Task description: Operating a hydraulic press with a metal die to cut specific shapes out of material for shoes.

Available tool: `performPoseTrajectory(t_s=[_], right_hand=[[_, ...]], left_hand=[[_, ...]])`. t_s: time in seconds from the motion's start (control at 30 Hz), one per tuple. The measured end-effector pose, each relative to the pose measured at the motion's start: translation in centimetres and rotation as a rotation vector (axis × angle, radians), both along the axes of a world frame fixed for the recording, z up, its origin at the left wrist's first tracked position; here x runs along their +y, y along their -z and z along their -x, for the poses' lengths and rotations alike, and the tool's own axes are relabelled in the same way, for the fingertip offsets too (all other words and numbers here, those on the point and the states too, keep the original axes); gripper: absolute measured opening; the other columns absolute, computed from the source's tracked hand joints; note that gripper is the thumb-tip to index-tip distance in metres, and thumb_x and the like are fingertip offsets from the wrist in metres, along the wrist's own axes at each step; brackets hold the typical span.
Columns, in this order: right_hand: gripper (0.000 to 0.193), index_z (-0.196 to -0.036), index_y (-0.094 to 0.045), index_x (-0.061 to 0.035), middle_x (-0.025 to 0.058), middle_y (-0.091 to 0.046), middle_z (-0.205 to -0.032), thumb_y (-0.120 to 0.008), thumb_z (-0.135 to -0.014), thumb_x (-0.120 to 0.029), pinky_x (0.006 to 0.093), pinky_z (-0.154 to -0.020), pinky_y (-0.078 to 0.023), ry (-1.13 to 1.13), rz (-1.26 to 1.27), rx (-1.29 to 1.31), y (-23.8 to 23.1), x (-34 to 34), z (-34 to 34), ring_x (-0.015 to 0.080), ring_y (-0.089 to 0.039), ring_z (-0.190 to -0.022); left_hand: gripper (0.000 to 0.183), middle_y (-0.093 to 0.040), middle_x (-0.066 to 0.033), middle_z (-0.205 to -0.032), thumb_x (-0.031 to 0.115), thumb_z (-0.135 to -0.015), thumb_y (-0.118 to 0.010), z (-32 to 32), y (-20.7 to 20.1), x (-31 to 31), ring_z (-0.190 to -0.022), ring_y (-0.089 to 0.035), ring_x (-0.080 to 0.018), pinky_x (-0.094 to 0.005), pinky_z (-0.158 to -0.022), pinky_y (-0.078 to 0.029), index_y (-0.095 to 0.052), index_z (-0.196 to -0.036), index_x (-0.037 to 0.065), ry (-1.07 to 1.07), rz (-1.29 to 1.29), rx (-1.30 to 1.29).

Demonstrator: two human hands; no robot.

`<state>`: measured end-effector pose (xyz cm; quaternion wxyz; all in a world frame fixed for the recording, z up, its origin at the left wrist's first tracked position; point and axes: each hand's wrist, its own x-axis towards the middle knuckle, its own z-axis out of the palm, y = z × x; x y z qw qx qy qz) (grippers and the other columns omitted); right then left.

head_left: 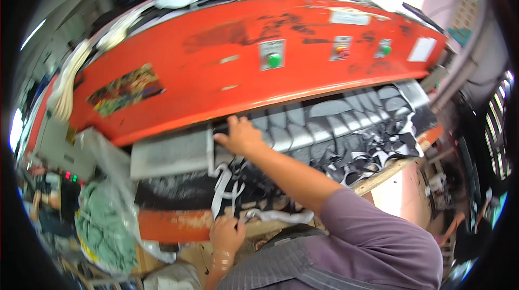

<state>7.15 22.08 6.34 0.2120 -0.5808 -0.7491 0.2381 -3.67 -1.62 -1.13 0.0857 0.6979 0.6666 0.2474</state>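
My right hand (241,135) reaches across the bed to just below the front edge of the red press (205,63). Its thumb and fingers are apart, over dark sheet material beside a grey metal plate (173,153). Rows of grey cut pieces (292,134) lie to the right of this hand, partly under the press. My left hand (227,234) is low at the near edge, its fingers closed on a thin white strip of scrap (219,195) that runs up onto the bed. Tangled black and white offcuts (357,155) cover the bed's right front.
Green buttons (274,60) and a red knob (343,52) sit on the press front. At the left are a clear plastic sheet (108,155) and a green bundle (105,230). A wooden edge (378,178) borders the bed. Other people are in the background on both sides.
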Motion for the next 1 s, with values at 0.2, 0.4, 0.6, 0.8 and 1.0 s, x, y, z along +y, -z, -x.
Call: performPoseTrajectory(t_s=[0.2, 0.4, 0.6, 0.8, 1.0], right_hand=[[0.068, -0.123, -0.038, -0.0039, 0.0286, -0.04, -0.128, -0.069, -0.079, -0.044, 0.0463, -0.086, -0.05, 0.016, 0.177, -0.02, 2.6, 7.3, 6.5, 0.0442, -0.062, -0.1], [0.058, -0.124, -0.039, -0.0045, 0.0301, -0.039, -0.127, -0.067, -0.078, -0.026, 0.0473, -0.089, -0.05, -0.037, 0.2, 0.034, 2.5, 9.1, 6.2, 0.043, -0.062, -0.099], [0.062, -0.122, -0.042, -0.0043, 0.0241, -0.051, -0.113, -0.069, -0.074, -0.032, 0.0442, -0.084, -0.047, -0.167, 0.144, 0.385, -4.8, 12.4, -2.8, 0.0379, -0.056, -0.102], [0.069, -0.13, -0.039, -0.0015, 0.0162, -0.059, -0.108, -0.074, -0.074, -0.022, 0.0335, -0.085, -0.046, -0.638, 0.456, 0.715, -4.4, 3.8, -3.2, 0.0185, -0.055, -0.101], [0.075, -0.135, -0.046, 0.0018, 0.0314, -0.039, -0.127, -0.071, -0.072, -0.03, 0.0424, -0.099, -0.04, -0.884, 0.132, 0.498, 3.2, -5.4, -1.3, 0.0468, -0.046, -0.115]], left_hand=[[0.036, -0.064, -0.0165, -0.1, 0.041, -0.087, -0.059, 1.9, -1.5, 2.8, -0.093, -0.059, -0.0358, -0.0452, -0.081, -0.047, -0.068, -0.096, 0.007, 0.093, 0.404, 0.036], [0.017, -0.06, -0.0181, -0.077, 0.015, -0.088, -0.058, 5.0, -1.7, 6.0, -0.071, -0.058, -0.0327, -0.0373, -0.063, -0.045, -0.061, -0.081, 0.0, 0.23, 0.295, -0.31], [0.019, -0.063, -0.0084, -0.086, 0.014, -0.094, -0.055, 6.8, -5.9, 9.6, -0.071, -0.058, -0.0221, -0.0299, -0.066, -0.047, -0.063, -0.103, -0.001, -0.152, 0.44, -1.036], [0.056, -0.053, -0.0146, -0.126, 0.041, -0.102, -0.036, 6.0, -5.1, 13.6, -0.111, -0.053, -0.0272, -0.041, -0.097, -0.041, -0.036, -0.141, 0.001, 0.023, 0.061, -1.638], [0.063, -0.057, -0.0169, -0.117, 0.052, -0.1, -0.034, 4.6, -3.4, 12.3, -0.103, -0.059, -0.0303, -0.0422, -0.089, -0.05, -0.044, -0.13, -0.003, -0.118, 0.138, -1.543]])
